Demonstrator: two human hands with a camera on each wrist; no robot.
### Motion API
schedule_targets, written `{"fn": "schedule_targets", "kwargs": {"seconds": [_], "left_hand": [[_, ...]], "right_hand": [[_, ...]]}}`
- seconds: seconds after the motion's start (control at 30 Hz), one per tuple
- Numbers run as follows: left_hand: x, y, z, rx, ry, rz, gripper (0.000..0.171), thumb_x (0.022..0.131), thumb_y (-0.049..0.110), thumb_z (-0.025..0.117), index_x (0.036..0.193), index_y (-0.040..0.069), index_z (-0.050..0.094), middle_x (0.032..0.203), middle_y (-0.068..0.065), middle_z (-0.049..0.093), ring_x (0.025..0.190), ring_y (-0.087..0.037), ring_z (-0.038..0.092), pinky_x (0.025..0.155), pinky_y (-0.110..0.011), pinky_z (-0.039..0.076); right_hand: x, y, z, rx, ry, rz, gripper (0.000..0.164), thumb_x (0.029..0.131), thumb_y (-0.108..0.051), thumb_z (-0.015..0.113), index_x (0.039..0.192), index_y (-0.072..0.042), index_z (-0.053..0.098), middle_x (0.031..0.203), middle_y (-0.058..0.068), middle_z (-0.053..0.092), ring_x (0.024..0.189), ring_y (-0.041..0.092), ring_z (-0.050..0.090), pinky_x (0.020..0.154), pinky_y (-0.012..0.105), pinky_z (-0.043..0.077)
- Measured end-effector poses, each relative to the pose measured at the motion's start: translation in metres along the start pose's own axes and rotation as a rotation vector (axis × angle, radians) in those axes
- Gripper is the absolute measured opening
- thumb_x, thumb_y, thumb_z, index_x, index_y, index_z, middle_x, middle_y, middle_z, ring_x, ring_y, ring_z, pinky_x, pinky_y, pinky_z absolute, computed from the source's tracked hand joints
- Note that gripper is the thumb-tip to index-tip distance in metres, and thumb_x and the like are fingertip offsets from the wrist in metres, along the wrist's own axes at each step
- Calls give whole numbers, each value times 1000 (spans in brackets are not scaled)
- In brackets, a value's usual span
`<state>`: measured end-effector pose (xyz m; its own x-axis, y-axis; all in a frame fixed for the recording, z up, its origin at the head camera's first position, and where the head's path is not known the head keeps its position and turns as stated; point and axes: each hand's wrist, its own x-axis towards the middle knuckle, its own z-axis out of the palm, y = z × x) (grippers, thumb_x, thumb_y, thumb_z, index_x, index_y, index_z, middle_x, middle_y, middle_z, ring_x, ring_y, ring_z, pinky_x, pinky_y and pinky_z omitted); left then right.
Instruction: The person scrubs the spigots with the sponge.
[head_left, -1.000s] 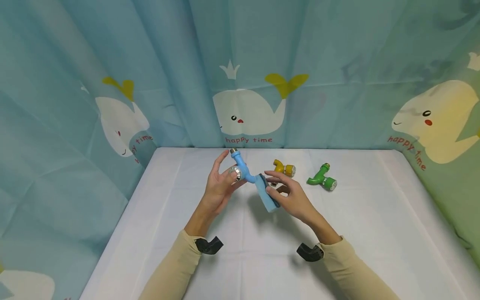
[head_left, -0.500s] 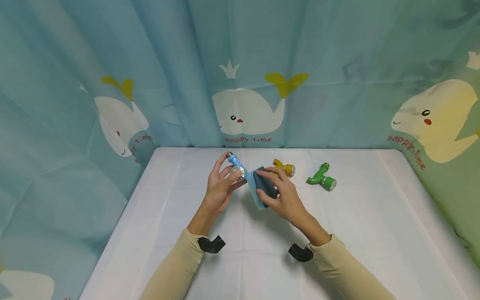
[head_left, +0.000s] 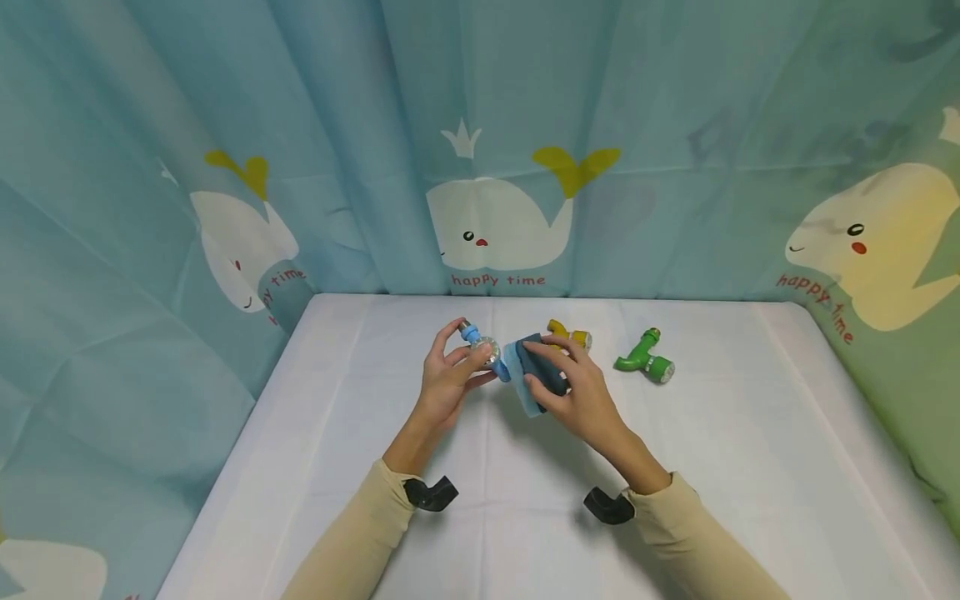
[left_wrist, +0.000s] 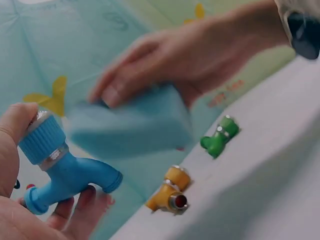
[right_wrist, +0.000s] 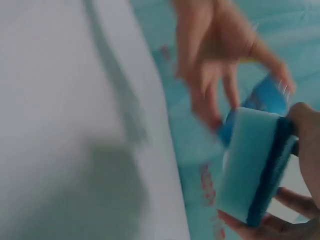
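Observation:
A blue faucet (left_wrist: 70, 175) with a ribbed knob is gripped in my left hand (head_left: 444, 379), the thumb on the knob's silvery end and fingers beneath the body. My right hand (head_left: 573, 387) pinches a sponge (right_wrist: 250, 160) that has a thick light blue layer and a thin dark blue layer. In the head view the sponge's light side stands close by the faucet's spout; whether they touch cannot be told there. In the left wrist view the blurred sponge (left_wrist: 132, 125) appears above the spout. Both things are held above the table.
On the white table (head_left: 712, 483) behind and right of my hands lie a yellow faucet (head_left: 557, 329), partly hidden by my right hand, and a green faucet (head_left: 645, 357). A whale-print curtain (head_left: 345, 167) surrounds the table's back and sides.
The blue faucet has tilted and come slightly lower and nearer in my left hand. The sponge has turned, showing more of its dark face; it shifted left, then slightly back right.

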<state>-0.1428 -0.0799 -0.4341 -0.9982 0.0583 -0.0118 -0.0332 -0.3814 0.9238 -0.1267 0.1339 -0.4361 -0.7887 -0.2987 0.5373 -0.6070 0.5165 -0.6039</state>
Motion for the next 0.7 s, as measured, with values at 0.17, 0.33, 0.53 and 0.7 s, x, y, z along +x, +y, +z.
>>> {"fn": "schedule_targets", "kwargs": {"seconds": [0.17,0.33,0.53,0.7], "left_hand": [[-1,-5,4,-18,-10,-40,68,98,16,69,153,16,30,119,-20,65,89,-23,74,75,-44,63],[-1,-8,5,-29,-12,-107,67,105,23,62,154,17,17,122,-22,59,79,-23,68,71,-42,63],[-3,-6,1,-89,-113,-180,69,107,24,51,158,21,4,127,-20,46,83,-23,54,72,-34,57],[-8,-1,0,-102,-239,-223,78,107,7,50,161,24,-2,139,-18,38,94,-22,57,84,-37,57]], "right_hand": [[-4,3,0,5,-92,5,42,92,-17,76,133,-13,69,138,20,56,117,39,61,91,57,55],[-7,14,-15,-7,-32,71,42,90,-13,78,131,-11,70,134,18,60,117,36,62,85,54,58],[-1,14,-31,21,30,85,43,90,-13,79,132,-12,70,134,14,61,98,26,66,74,42,59],[1,5,-34,100,-1,64,45,91,-12,78,135,-14,68,139,10,59,98,23,64,66,35,60]]}}
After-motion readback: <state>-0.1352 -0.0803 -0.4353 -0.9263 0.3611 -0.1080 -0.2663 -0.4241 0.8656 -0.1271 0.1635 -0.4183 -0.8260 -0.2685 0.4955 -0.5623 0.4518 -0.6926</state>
